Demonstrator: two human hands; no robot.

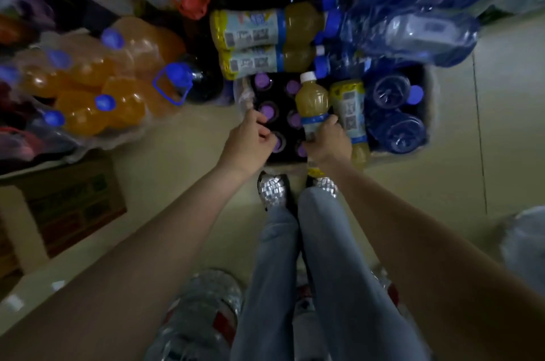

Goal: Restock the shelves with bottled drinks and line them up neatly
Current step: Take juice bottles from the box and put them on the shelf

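Orange soda bottles [88, 86] with blue caps sit shrink-wrapped at far left, on the floor [182, 183] above a cardboard box [70, 207]; next right, a dark cola bottle [197, 83] with blue cap and carry handle; behind it an orange jug with red cap [191, 3]; left hand [250, 139] hovers over the near-left edge of a pack of purple-capped dark bottles [280, 112], fingers curled in, nothing visibly held; two yellow tea bottles [265, 45] lie on their sides just behind that pack; right hand [330, 139] holds an upright yellow tea bottle with white cap [312, 101], fingers clamped on its lower label, bottle lifted over the pack's right edge; another tea bottle [351, 112] lies just right of it, cap toward the person; blue water bottles [395, 112] in a carton beside it; wrapped blue bottle packs [413, 6] stacked top right; jeans and silver shoes [274, 189] below centre.
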